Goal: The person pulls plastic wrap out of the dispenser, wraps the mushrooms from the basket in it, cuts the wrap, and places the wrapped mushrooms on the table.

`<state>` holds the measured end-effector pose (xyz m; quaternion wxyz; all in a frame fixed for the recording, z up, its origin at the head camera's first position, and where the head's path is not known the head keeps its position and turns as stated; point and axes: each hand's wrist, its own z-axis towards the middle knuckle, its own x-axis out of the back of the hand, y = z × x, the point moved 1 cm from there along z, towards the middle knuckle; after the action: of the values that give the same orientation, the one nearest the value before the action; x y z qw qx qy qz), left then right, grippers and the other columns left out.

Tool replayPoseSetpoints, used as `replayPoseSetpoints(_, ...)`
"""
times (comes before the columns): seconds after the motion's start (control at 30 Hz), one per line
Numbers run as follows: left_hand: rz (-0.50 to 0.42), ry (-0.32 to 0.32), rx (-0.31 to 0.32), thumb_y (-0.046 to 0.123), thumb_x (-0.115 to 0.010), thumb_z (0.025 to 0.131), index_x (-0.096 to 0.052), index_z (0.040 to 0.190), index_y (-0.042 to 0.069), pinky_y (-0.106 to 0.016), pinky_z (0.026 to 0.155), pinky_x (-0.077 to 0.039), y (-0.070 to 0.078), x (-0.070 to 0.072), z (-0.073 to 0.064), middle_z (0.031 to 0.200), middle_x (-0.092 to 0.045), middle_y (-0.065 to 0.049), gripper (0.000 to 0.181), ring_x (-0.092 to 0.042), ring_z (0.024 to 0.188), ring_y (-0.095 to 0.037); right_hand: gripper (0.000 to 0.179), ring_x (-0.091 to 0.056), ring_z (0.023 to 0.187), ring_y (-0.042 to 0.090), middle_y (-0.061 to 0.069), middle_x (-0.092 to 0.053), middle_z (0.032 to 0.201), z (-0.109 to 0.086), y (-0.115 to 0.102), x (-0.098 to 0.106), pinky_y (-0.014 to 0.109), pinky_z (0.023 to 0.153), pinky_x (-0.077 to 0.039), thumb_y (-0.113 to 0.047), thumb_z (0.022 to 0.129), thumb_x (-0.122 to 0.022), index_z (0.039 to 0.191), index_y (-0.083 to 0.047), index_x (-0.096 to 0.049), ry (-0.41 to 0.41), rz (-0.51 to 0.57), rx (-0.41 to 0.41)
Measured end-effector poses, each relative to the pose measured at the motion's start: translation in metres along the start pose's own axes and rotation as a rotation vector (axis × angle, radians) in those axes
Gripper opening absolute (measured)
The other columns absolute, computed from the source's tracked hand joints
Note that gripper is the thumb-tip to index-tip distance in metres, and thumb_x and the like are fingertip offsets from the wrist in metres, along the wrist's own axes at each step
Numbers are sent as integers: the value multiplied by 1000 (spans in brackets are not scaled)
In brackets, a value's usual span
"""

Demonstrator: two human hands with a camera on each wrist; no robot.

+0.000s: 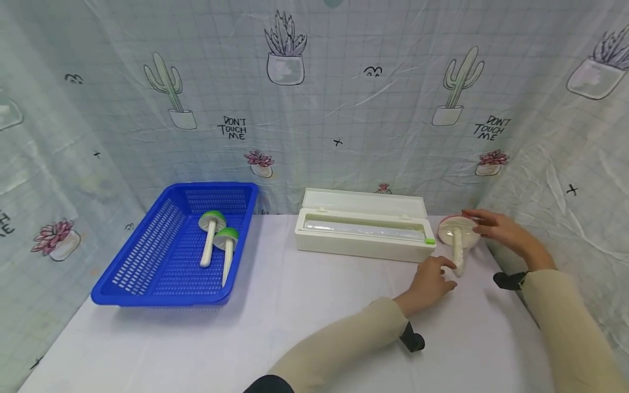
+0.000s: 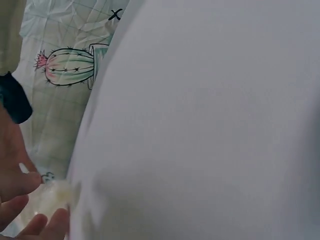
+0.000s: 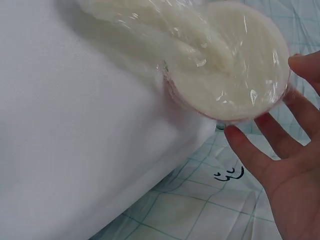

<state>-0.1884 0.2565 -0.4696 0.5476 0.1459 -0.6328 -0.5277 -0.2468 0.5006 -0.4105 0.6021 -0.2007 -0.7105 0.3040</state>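
Observation:
At the right end of the table lies a toy mushroom (image 1: 458,240) with a red-edged cap, its pale underside showing and its stem pointing toward me. Shiny clear film covers it, plain in the right wrist view on the mushroom (image 3: 245,65). My right hand (image 1: 511,234) touches the cap's far right rim with spread, fairly straight fingers (image 3: 247,150). Beside the stem is my left hand (image 1: 427,284), its fingers loosely bent around no visible object. In the left wrist view, the wrapped mushroom (image 2: 50,200) is blurred and partly covered by fingers (image 2: 55,225).
A white cling-film box (image 1: 363,251) with raised lid and a green slider stands left of the mushroom. Farther left, a blue plastic basket (image 1: 147,300) holds two green-capped mushrooms (image 1: 208,243). Printed cloth (image 1: 339,109) hangs behind and at both sides.

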Motion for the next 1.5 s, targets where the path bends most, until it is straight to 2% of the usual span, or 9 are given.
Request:
replayPoseSetpoints(0.07, 50, -37, -34, 9, -78, 89, -71, 115, 13, -7, 73, -43, -1, 11, -2, 111, -66, 1, 28, -61, 91, -1, 57, -36, 138, 54, 34, -32, 156, -1, -3, 1, 41, 98, -49, -18, 105, -52, 154, 5, -33, 7, -49, 4)
replayPoseSetpoints(0.17, 106, -103, -86, 11, -75, 93, -69, 120, 13, -6, 76, -43, -3, 32, -5, 120, -66, 0, 28, -63, 100, -4, 57, -35, 137, 56, 35, -33, 155, -2, -7, 1, 65, 103, -41, -19, 105, -53, 154, 4, -34, 26, -101, -2)
replayPoseSetpoints(0.3, 195, -177, -194, 12, -69, 98, -66, 124, 12, -6, 82, -44, -7, 68, -13, 127, -62, -1, 26, -62, 110, -9, 57, -35, 134, 60, 39, -32, 153, -3, -8, 3, 74, 100, -36, -20, 104, -53, 153, 4, -35, 44, -167, 5)
replayPoseSetpoints(0.5, 345, -219, -309, 13, -64, 101, -63, 127, 9, -12, 93, -46, -16, 121, -25, 129, -61, -4, 26, -60, 115, -12, 53, -37, 130, 64, 41, -35, 149, -7, -15, 3, 75, 99, -36, -14, 102, -57, 148, 6, -41, 96, -231, 58)
replayPoseSetpoints(0.9, 531, -290, -369, 8, -65, 100, -61, 133, 5, -30, 101, -50, -51, 232, -35, 134, -59, -10, 34, -60, 123, -22, 41, -59, 114, 50, 29, -60, 132, -18, -70, -26, 66, 88, -51, -4, 97, -66, 136, 0, -57, 199, -343, 296)
replayPoseSetpoints(1.0, 558, -293, -374, 8, -66, 100, -61, 134, 3, -35, 102, -51, -63, 259, -33, 134, -60, -11, 35, -59, 124, -24, 39, -64, 107, 47, 26, -63, 129, -15, -87, -35, 62, 85, -54, -4, 95, -69, 133, -2, -61, 199, -375, 335)
replayPoseSetpoints(1.13, 592, -307, -358, 9, -64, 101, -61, 134, 2, -37, 105, -49, -75, 291, -24, 134, -61, -13, 35, -59, 125, -27, 39, -64, 110, 44, 24, -64, 130, -7, -107, -43, 61, 88, -54, -7, 96, -69, 134, -5, -62, 120, -402, 316)
replayPoseSetpoints(1.3, 618, -405, -310, 9, -63, 101, -60, 135, 2, -40, 106, -48, -84, 315, -8, 136, -61, -14, 35, -59, 126, -30, 36, -67, 103, 35, 19, -67, 128, 9, -128, -46, 54, 87, -55, -8, 97, -68, 132, -5, -64, 18, -453, 341)
replayPoseSetpoints(1.5, 609, -546, -275, 11, -64, 101, -62, 133, 1, -39, 104, -50, -90, 318, 15, 133, -64, -15, 33, -62, 120, -30, 31, -69, 104, 31, 14, -72, 120, 35, -145, -46, 50, 86, -58, -2, 94, -70, 124, -2, -69, -93, -484, 443)
